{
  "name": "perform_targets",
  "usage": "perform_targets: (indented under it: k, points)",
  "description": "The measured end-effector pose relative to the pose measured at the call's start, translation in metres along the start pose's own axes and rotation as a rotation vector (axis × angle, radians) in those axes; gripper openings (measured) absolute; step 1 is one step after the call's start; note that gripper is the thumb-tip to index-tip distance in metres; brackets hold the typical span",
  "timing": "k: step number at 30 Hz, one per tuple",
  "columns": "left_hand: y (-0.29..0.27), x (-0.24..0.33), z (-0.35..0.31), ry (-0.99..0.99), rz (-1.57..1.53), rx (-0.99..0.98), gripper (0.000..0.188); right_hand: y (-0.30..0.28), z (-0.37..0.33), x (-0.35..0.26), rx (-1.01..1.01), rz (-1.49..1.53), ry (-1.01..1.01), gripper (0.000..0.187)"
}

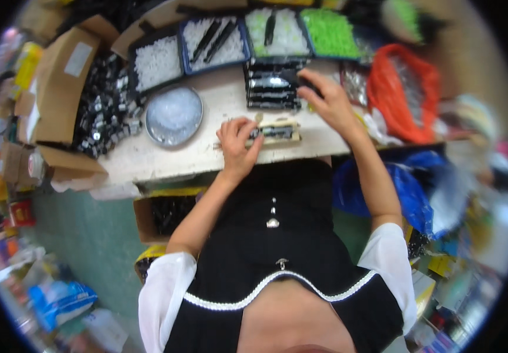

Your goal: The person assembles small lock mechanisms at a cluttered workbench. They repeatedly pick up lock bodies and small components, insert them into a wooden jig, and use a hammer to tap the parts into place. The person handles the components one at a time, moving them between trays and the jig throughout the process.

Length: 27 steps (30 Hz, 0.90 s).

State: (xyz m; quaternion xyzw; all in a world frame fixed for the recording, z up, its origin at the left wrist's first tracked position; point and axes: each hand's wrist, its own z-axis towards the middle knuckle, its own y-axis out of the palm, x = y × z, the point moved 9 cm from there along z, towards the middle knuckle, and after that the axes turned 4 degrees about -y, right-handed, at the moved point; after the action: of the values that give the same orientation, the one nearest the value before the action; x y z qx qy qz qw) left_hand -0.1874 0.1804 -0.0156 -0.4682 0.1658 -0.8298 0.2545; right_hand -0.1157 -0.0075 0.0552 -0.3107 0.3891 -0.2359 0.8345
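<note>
Left hand (237, 143) curled, fingertips pressed on a small wooden jig (277, 132) loaded with dark parts, just right of the knuckles. Right hand (326, 100) clenched around 1 dark part (310, 87), hovering over a stack of black trays (273, 84). Round metal dish (174, 115) left of the left hand; orange bag (404, 94) right of the right.

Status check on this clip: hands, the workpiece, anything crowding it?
Left hand pressing on the small jig. Right hand gripping a dark part at the black stack. Round dish left, apart.
</note>
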Motion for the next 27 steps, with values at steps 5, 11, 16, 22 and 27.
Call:
perform_targets:
  k: [5,11,16,22,27]
  points:
    - [-0.015,-0.010,-0.011,-0.072,-0.062,0.063,0.053,0.042,-0.046,-0.044,-0.199,-0.172,-0.080,0.031]
    - [-0.027,-0.012,-0.015,-0.051,-0.063,0.067,0.053,0.071,-0.049,-0.063,-0.243,-0.161,-0.148,0.033]
    - [-0.028,-0.017,-0.015,-0.066,-0.050,0.055,0.052,0.083,-0.043,-0.067,-0.268,-0.163,-0.184,0.034]
    - [-0.027,-0.012,-0.010,-0.009,-0.030,0.052,0.049,0.087,-0.042,-0.061,-0.302,-0.182,-0.183,0.035]
    - [-0.026,-0.016,-0.007,-0.040,-0.027,-0.004,0.046,0.096,-0.042,-0.057,-0.328,-0.185,-0.183,0.034]
